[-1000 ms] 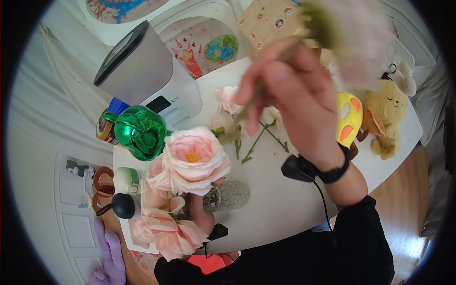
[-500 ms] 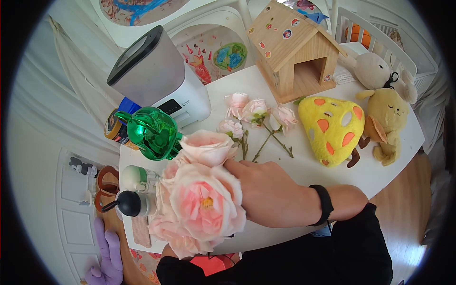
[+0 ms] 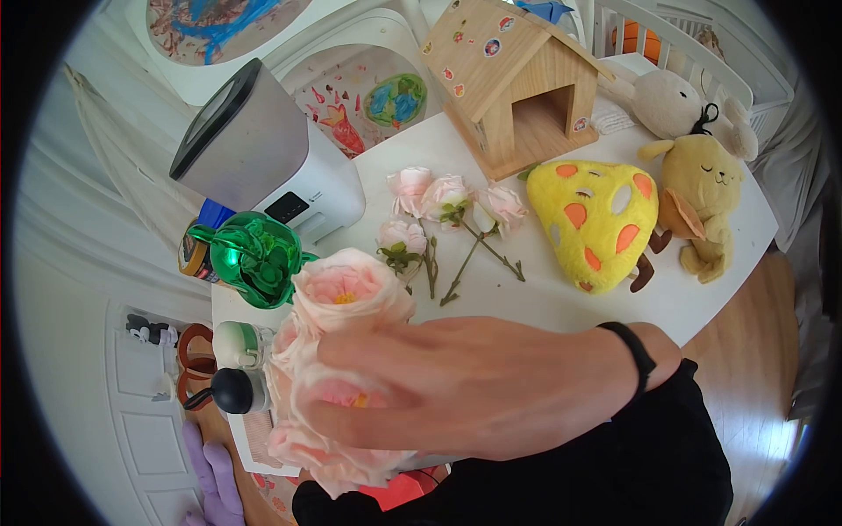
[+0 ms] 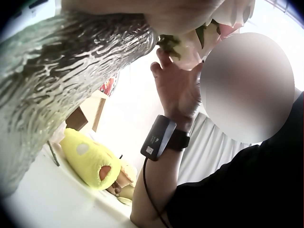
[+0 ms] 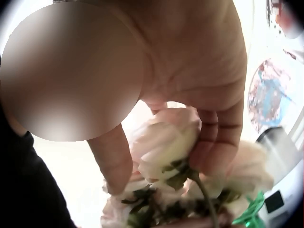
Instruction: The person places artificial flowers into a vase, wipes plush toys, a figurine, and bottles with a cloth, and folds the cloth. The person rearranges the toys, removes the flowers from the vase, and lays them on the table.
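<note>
My right hand [image 3: 456,386] loosely frames a near-left rose [image 5: 166,140], likely light, crushable, best held by its stem [image 5: 207,202]; left hand [image 4: 183,14], I can't tell.

No words or numbers can be read here. On the right arm, a black box [image 4: 158,137] has tiny pale marks and a little square label [image 4: 149,150], but the print is too small to read. On the far left, a white machine [image 3: 338,175] has small marks beside its dark panel [image 3: 287,207], also too tiny.
</note>
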A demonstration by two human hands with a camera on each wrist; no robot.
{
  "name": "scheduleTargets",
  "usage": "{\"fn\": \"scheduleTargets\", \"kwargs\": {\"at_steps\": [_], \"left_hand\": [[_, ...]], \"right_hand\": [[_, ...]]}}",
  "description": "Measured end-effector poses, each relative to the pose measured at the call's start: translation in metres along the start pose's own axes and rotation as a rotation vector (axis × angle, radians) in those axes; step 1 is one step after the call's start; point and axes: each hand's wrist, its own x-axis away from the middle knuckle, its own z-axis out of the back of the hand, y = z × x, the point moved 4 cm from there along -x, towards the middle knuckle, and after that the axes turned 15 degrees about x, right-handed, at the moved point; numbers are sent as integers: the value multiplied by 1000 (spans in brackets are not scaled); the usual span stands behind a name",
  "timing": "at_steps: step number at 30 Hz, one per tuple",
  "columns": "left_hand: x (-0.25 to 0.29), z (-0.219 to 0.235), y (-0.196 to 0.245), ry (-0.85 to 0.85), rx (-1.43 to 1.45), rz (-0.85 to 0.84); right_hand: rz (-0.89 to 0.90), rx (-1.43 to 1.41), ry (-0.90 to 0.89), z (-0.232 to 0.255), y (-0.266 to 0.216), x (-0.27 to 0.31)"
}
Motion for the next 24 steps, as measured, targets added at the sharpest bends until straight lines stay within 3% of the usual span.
{"fn": "scheduleTargets", "kwargs": {"at_steps": [2,3,7,9,10,12,14,16,17,18,19,20,21,24], "left_hand": [[1,-4,0,-6,29,19],[2,-6,-1,-8,43,28],[3,-12,-3,-11,108,61],[3,-13,-5,-3,138,75],[4,-13,-5,3,153,81],[5,-13,-3,22,182,88],[6,-11,-2,27,198,88],[7,11,-12,-145,-240,82],[7,27,-20,-151,-93,264],[10,27,-26,-154,-93,263],[14,31,-33,-30,50,285],[16,35,-37,96,191,304],[16,36,-38,97,188,304],[15,41,-42,124,171,386]], "right_hand": [[107,96,62,-10,2,-2],[38,166,-37,-11,9,-5],[-17,299,44,-12,32,-8],[1,-61,82,-5,39,-9],[-3,-62,84,0,43,-11],[-297,-160,232,19,66,-14],[-387,-11,391,7,102,-9],[-505,172,136,-22,125,1],[-523,244,8,-46,136,10],[-537,313,-122,-68,140,18],[-538,312,-120,-76,137,19],[-618,241,-280,-90,136,22],[-694,167,-439,-103,136,26],[-806,9,-349,-136,151,36]]}}
